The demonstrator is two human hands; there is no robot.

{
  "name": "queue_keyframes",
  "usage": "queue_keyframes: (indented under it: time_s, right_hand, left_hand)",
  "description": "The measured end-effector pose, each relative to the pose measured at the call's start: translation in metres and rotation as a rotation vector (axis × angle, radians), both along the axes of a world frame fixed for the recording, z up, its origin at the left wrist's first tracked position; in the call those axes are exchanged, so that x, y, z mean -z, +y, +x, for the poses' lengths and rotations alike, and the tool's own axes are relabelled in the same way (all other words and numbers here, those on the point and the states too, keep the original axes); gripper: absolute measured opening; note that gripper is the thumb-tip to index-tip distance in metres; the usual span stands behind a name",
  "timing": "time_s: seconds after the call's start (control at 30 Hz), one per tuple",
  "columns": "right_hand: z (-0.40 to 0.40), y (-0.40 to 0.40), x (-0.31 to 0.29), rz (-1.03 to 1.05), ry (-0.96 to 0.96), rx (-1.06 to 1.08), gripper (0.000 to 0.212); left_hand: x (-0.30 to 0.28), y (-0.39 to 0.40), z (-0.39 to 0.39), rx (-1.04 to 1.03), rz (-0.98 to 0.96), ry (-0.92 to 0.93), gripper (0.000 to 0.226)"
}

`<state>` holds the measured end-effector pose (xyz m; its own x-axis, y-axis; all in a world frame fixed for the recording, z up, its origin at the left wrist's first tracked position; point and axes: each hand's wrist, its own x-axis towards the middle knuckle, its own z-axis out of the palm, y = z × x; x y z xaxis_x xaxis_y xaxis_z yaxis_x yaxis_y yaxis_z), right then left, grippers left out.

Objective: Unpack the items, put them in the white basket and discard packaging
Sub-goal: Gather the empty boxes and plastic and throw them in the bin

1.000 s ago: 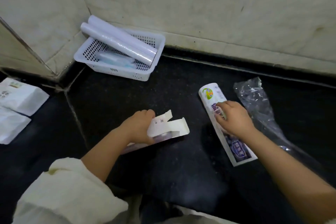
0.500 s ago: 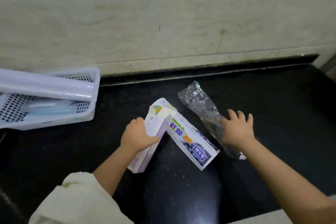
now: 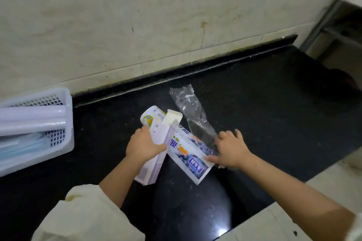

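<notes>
Hands work close together over the black counter point(image 3: 264, 103). The left hand point(image 3: 144, 146) is closed around an opened carton point(image 3: 156, 154), lid flap up, held tilted above the counter. Just right of it lies a printed wrapper point(image 3: 188, 154), its top end tucked behind the carton. The right hand point(image 3: 231, 148) rests with spread fingers on the wrapper's lower corner and on the end of a clear plastic bag point(image 3: 191, 109); whether it pinches either is unclear. The white basket point(image 3: 64, 123) sits well to the left against the wall, holding rolls point(image 3: 33, 119).
</notes>
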<state>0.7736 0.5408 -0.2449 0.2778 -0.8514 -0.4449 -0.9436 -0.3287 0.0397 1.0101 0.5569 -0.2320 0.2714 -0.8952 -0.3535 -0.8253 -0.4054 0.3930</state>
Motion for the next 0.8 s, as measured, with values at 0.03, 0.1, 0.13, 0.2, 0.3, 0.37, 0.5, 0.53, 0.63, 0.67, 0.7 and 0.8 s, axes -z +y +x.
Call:
queue_keyframes:
  time_s: [0.03, 0.1, 0.13, 0.2, 0.3, 0.37, 0.5, 0.53, 0.63, 0.67, 0.7, 0.8]
  right_hand:
    - [0.008, 0.004, 0.007, 0.054, 0.009, 0.020, 0.079]
    - [0.023, 0.011, 0.018, 0.098, 0.032, 0.085, 0.092]
    - [0.030, 0.013, 0.022, 0.096, 0.050, 0.123, 0.095]
    - [0.043, 0.021, 0.030, 0.067, 0.102, 0.160, 0.096]
    - [0.056, 0.031, 0.035, -0.007, 0.049, 0.140, 0.091]
    - [0.051, 0.032, 0.031, -0.053, -0.026, 0.109, 0.085]
    - [0.021, 0.036, 0.022, -0.054, 0.076, -0.058, 0.096]
    - [0.015, 0.039, 0.023, -0.062, 0.113, -0.071, 0.097]
    - [0.010, 0.047, 0.028, -0.091, 0.127, -0.028, 0.089]
    - [0.012, 0.048, 0.031, -0.110, 0.110, -0.006, 0.086]
    - [0.013, 0.049, 0.034, -0.130, 0.096, 0.013, 0.083]
    - [0.018, 0.052, 0.041, -0.155, 0.080, 0.039, 0.075]
  left_hand:
    - [0.003, 0.000, 0.000, 0.011, 0.017, 0.002, 0.065]
    - [0.010, 0.000, 0.000, 0.027, 0.042, 0.001, 0.066]
    - [0.012, 0.000, 0.001, 0.033, 0.049, -0.002, 0.066]
    - [0.014, 0.000, 0.002, 0.038, 0.051, -0.001, 0.066]
    - [0.016, -0.001, 0.004, 0.030, 0.051, 0.016, 0.063]
    - [0.016, -0.002, 0.006, 0.029, 0.048, 0.018, 0.063]
    - [0.019, -0.003, 0.011, 0.048, 0.064, 0.003, 0.065]
    - [0.021, -0.003, 0.012, 0.052, 0.064, 0.005, 0.064]
    - [0.024, -0.001, 0.012, 0.069, 0.067, 0.019, 0.061]
    - [0.025, -0.001, 0.012, 0.069, 0.066, 0.027, 0.061]
    - [0.025, -0.001, 0.013, 0.071, 0.062, 0.031, 0.061]
    - [0.025, -0.002, 0.014, 0.073, 0.062, 0.049, 0.059]
